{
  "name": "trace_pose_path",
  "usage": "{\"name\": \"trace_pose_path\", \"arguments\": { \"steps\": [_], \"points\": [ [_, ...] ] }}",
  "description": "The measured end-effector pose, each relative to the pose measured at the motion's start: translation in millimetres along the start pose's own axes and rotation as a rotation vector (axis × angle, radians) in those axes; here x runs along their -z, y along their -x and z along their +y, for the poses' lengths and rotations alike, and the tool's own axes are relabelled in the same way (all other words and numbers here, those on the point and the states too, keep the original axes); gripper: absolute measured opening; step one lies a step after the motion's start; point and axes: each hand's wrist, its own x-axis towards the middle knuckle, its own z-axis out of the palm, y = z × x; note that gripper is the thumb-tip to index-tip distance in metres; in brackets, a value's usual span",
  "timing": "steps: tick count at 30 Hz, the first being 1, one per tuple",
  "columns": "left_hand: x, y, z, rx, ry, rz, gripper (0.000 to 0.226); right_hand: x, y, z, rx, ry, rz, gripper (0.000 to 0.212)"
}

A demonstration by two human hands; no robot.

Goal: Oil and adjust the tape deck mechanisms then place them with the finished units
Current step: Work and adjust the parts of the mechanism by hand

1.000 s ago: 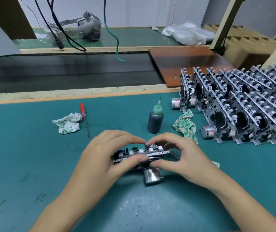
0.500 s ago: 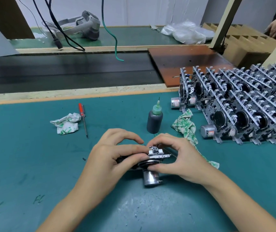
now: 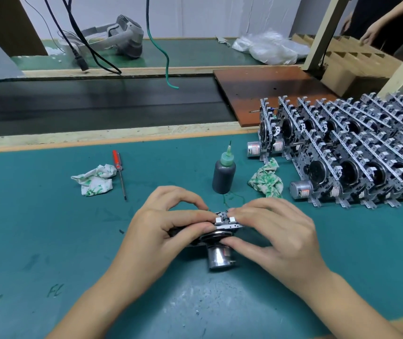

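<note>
Head view, and both hands are low over the green mat (image 3: 36,228), meeting in the middle on one mechanism (image 3: 222,228). The left hand (image 3: 161,231) comes in from the lower left, forearm angled up, fingers curled over the unit's top edge and thumb pressed along its near side, so it grips the left half. The right hand (image 3: 283,233) mirrors it from the lower right: fingers bent, fingertips on the white tabs at the top, thumb tucked under against the dark flywheel. Between the two hands only a small strip of the metal frame shows, and the silver motor (image 3: 218,258) pokes out below, toward the camera, touching or just above the mat, hard to say which. Just beyond the hands stands the dark oil bottle (image 3: 223,174), upright, green nozzle on top. A crumpled rag (image 3: 266,182) lies beside it on the right, another rag (image 3: 95,179) to the left next to a red screwdriver (image 3: 118,172). Far right, the finished units (image 3: 357,152) stand on edge in tight rows.
</note>
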Motion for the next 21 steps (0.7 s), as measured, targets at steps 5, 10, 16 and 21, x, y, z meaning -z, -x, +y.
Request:
{"name": "trace_pose_path", "arguments": {
  "steps": [5, 10, 16, 21],
  "points": [
    [0, 2, 0, 0.001, 0.005, 0.009, 0.02, 0, 5, -1, 0.015, 0.033, 0.023, 0.032],
    [1, -1, -1, 0.019, 0.012, -0.024, 0.02, 0, 0, -4, -0.01, 0.003, 0.015, 0.018],
    [2, -3, -2, 0.022, 0.049, -0.045, 0.021, 5, -5, -7, -0.039, -0.042, -0.054, 0.022],
    [1, -10, 2, 0.033, 0.231, -0.059, 0.02, 14, -17, -7, -0.136, -0.157, -0.256, 0.03]
  ]
}}
